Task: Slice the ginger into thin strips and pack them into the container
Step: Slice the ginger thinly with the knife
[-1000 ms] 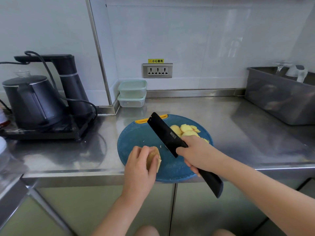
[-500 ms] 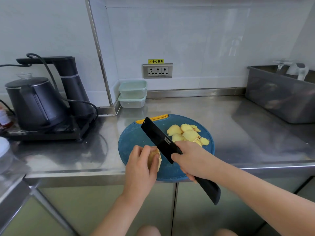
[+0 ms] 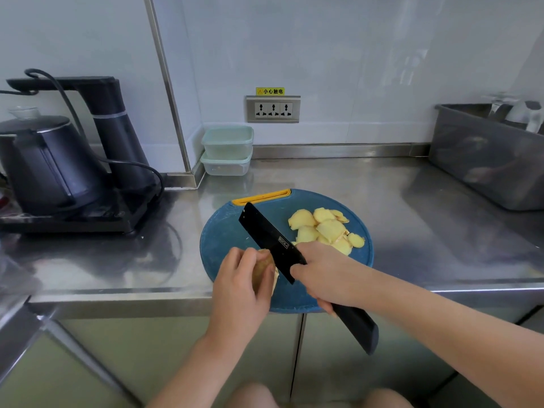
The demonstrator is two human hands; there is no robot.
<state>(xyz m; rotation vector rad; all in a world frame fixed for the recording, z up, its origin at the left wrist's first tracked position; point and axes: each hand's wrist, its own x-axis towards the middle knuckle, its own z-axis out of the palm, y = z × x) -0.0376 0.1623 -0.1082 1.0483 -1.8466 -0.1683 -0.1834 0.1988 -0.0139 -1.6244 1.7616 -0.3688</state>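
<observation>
Since a second ago the right hand (image 3: 321,278) has brought the knife (image 3: 269,241) down and to the left, off the pile of cut pieces and in against the root. Its fingers are wrapped round the black handle where it meets the blade, and the handle's end sticks out past the front edge of the desk (image 3: 412,216). The black blade slants away from the person, with its tip toward the yellow grip at the far rim of the board.

The left hand (image 3: 238,287) has barely shifted. Its fingers and thumb curl over the ginger (image 3: 263,265) and pin it to the near part of the round blue cutting board (image 3: 226,237). The pale cut face of the root is turned toward the blade, which sits just beside it; whether the edge has bitten in cannot be told.

Right of the blade, on the far right part of the board, lie the slices (image 3: 323,231), a loose overlapping heap of yellow rounds, now more fully in sight than before.

Beyond the board, at the back of the steel desk against the wall, stand two pale green containers (image 3: 228,139), lids on, one stacked on the other. Above them a triple wall socket (image 3: 273,109) carries a yellow warning label (image 3: 270,91). At the left, a black kettle (image 3: 44,166) sits on its tray beside a dark water spout tower (image 3: 117,128) with a looping cord. At the far right stands a grey tub (image 3: 485,160).
</observation>
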